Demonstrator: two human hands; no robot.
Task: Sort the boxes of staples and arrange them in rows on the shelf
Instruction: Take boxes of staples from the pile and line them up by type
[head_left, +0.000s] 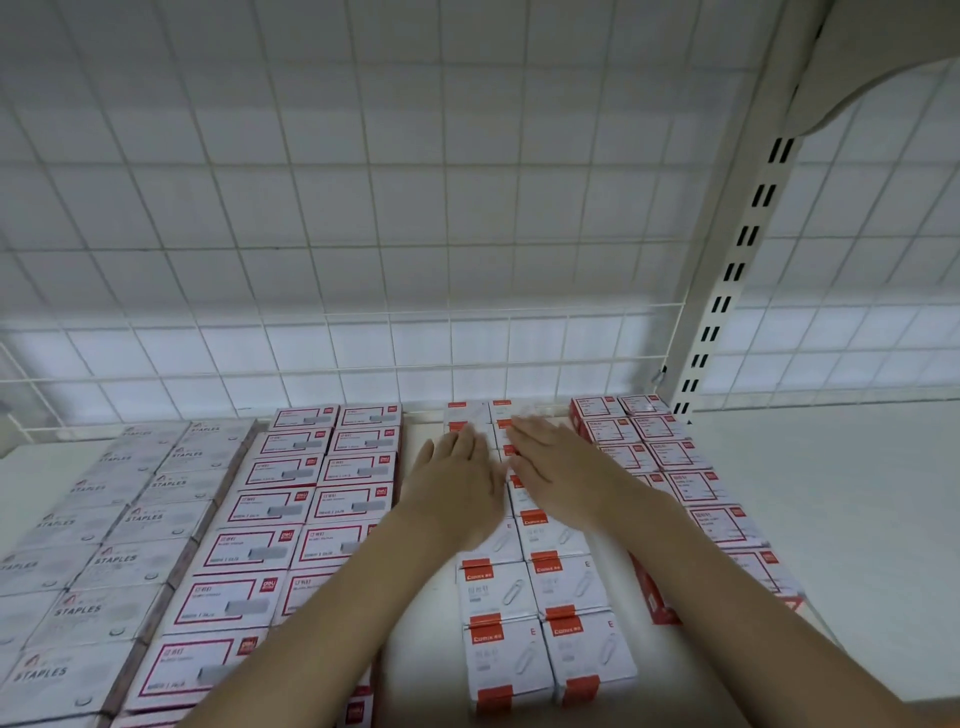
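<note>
On the white shelf (857, 493) the boxes lie in double rows running front to back. Grey boxes marked STAPLES (130, 561) are at the left, red-framed white boxes (291, 499) beside them. White boxes with orange bands (535, 618) fill the middle, and more red-framed boxes (691, 467) lie to their right. My left hand (457, 478) and my right hand (561, 462) lie flat, fingers straight, side by side on the far end of the orange-banded rows. Both are blurred. The boxes under the palms are hidden.
A white wire grid (363, 234) backs the shelf, with a low wire rail (332, 343) along its rear edge. A slotted upright post (727, 291) stands at the back right. Bare shelf surface lies to the right of the boxes.
</note>
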